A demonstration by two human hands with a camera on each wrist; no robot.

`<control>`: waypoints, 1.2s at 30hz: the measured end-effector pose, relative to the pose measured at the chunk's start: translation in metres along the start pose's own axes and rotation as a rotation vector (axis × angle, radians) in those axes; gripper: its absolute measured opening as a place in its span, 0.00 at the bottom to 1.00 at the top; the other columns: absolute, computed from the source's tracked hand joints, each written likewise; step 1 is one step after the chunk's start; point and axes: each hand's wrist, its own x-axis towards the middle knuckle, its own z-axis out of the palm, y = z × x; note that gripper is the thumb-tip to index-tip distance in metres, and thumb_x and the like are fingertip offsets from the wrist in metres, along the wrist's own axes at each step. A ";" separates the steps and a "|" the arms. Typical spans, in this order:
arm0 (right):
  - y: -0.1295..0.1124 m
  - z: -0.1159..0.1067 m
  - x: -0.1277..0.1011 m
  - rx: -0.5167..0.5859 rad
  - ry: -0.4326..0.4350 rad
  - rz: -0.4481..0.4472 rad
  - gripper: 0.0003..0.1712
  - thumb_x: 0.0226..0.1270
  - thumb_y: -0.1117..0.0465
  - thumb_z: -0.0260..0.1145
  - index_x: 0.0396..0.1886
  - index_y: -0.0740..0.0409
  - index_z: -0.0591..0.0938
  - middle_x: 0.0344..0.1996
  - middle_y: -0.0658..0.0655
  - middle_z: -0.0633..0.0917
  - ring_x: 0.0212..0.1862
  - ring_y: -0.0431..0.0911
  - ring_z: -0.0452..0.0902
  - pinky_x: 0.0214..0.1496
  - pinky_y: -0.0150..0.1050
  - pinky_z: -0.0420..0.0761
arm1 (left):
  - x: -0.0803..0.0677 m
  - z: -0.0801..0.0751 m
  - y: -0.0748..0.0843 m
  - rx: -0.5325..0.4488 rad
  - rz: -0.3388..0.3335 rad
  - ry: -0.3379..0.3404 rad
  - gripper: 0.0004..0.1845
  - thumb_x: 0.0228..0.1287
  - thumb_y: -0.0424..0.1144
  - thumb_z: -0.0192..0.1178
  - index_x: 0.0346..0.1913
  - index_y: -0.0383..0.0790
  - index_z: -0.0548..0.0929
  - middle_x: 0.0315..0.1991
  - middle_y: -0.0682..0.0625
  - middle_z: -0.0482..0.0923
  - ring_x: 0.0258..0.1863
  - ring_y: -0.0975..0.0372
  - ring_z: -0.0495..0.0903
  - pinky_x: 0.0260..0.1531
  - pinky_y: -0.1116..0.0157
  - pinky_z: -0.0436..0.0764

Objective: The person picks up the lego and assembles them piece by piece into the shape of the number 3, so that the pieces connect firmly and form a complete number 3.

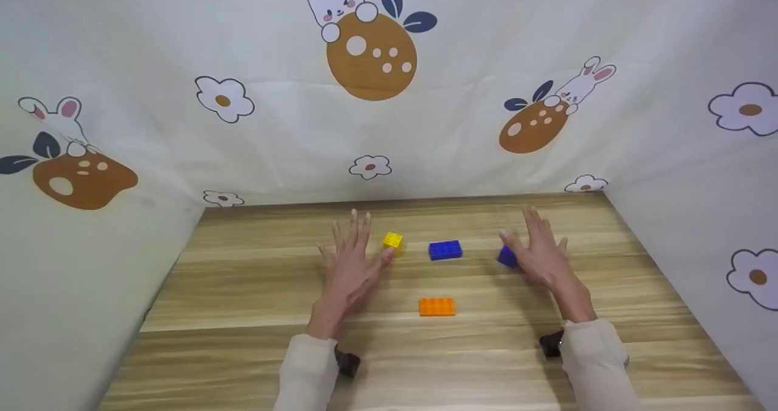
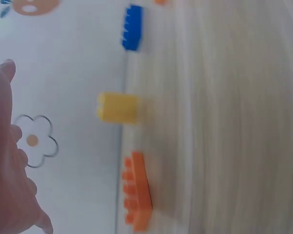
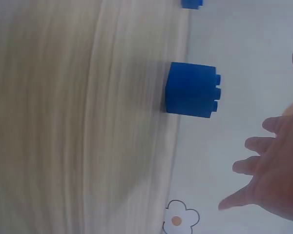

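Observation:
My left hand (image 1: 351, 264), fingers spread, hovers beside a small yellow brick (image 1: 392, 241), its thumb overlapping the brick's lower edge in the head view. In the left wrist view an orange studded brick (image 2: 140, 192) lies near that hand (image 2: 10, 165); the hand hides it from the head camera. My right hand (image 1: 543, 256), also spread, is over a dark blue brick (image 1: 507, 256) and covers part of it. The right wrist view shows this blue brick (image 3: 191, 89) standing apart from the fingers (image 3: 259, 145). Neither hand holds anything.
Between the hands lies a longer blue brick (image 1: 445, 250), with a flat orange brick (image 1: 437, 306) nearer the front. All rest on a wood-grain table (image 1: 243, 295). A pale curtain (image 1: 456, 125) with rabbit and flower prints encloses the back and sides.

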 end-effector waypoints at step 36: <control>0.027 0.015 0.000 0.964 0.021 0.320 0.40 0.72 0.55 0.65 0.77 0.61 0.60 0.77 0.63 0.62 0.47 0.25 0.78 0.64 0.34 0.77 | -0.021 0.044 0.009 -0.750 -0.110 -0.430 0.23 0.66 0.43 0.67 0.63 0.43 0.80 0.59 0.46 0.81 0.57 0.55 0.82 0.54 0.58 0.84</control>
